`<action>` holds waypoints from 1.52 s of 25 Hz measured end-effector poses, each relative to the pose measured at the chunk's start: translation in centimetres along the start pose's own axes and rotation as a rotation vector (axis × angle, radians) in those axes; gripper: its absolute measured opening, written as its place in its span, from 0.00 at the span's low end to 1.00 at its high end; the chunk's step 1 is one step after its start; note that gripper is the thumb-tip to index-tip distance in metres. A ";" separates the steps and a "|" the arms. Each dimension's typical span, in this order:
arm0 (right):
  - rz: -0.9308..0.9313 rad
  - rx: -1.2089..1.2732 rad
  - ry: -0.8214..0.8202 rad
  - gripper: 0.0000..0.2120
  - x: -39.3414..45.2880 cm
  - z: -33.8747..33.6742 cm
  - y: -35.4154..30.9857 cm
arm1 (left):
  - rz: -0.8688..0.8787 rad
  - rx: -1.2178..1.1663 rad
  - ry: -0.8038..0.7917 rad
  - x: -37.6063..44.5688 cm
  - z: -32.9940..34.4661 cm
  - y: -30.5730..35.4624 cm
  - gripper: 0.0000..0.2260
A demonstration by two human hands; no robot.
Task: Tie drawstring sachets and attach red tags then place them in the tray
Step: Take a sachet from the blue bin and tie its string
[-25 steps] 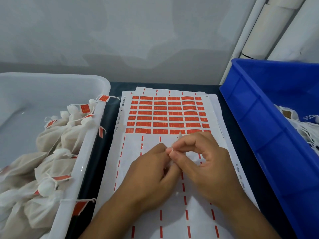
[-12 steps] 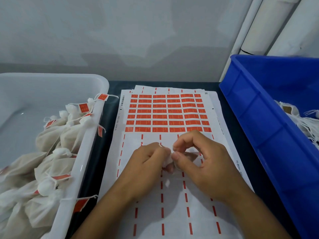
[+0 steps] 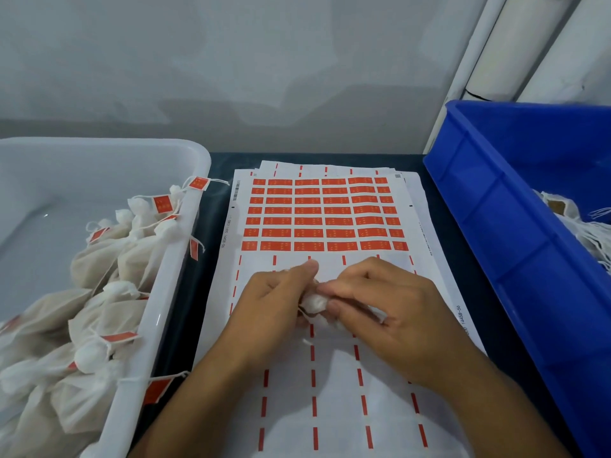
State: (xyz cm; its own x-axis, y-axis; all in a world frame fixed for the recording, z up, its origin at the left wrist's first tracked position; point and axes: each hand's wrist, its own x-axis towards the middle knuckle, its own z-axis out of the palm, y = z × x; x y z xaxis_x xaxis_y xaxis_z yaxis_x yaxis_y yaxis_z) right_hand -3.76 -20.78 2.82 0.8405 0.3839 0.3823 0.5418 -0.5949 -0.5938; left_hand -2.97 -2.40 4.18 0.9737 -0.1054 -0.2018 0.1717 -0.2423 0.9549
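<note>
Both hands meet over the sticker sheet (image 3: pixel 330 408). My left hand (image 3: pixel 274 309) and my right hand (image 3: pixel 386 312) pinch a small white sachet (image 3: pixel 314 302) between them, with its gathered top showing between the fingertips. A thin drawstring end (image 3: pixel 305 342) hangs just below. Most of the sachet is hidden under my fingers. Rows of red tags (image 3: pixel 325 214) fill the far half of the sheet. The white tray (image 3: pixel 158 312) on the left holds several tied sachets (image 3: pixel 109 305) with red tags on their strings.
A blue bin (image 3: pixel 515 259) on the right holds untied white sachets (image 3: pixel 585 226). The sheets lie on a dark table (image 3: pixel 211 206) between tray and bin. White pipes (image 3: pixel 515 44) and a grey wall stand behind.
The view has tilted slightly. My hands stay together over the sheet; the fingers have shifted around the sachet's top, and more of its white bunched fabric shows now.
</note>
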 end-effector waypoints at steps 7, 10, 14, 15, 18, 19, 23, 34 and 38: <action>0.061 -0.013 0.088 0.16 -0.2 0.3 0.5 | 0.066 0.010 -0.109 0.3 -0.2 -0.8 0.17; 0.087 0.008 0.167 0.11 -0.1 0.3 0.5 | 0.133 -0.011 -0.168 0.5 -0.3 -0.6 0.14; 0.122 0.080 0.200 0.05 0.1 0.3 0.2 | 0.169 0.027 -0.125 0.6 -0.1 -0.7 0.07; 0.124 0.097 0.207 0.05 0.1 0.2 0.1 | 0.172 0.041 -0.103 0.6 -0.1 -0.8 0.07; 0.144 0.131 0.230 0.05 0.3 0.2 -0.1 | 0.194 0.031 -0.086 0.4 0.2 -0.8 0.09; 0.149 0.135 0.234 0.05 0.3 0.2 -0.1 | 0.208 0.018 -0.074 0.3 0.3 -0.7 0.11; 0.127 0.136 0.262 0.07 0.4 0.2 -0.4 | 0.244 -0.056 0.001 0.1 0.6 -0.6 0.09; 0.158 0.207 0.304 0.03 0.6 0.3 -0.9 | 0.347 0.139 0.065 -0.2 0.3 -0.4 0.09; 0.152 0.221 0.320 0.04 0.6 0.4 -1.3 | 0.291 -0.020 0.039 -0.2 0.4 -0.2 0.12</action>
State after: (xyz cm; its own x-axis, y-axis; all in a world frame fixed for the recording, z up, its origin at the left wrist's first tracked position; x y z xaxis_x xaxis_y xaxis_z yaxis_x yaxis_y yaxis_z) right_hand -3.92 -19.52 3.57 0.8874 0.0441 0.4589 0.4280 -0.4486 -0.7846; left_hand -3.28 -2.74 3.96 0.9875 -0.1299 0.0891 -0.1128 -0.1884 0.9756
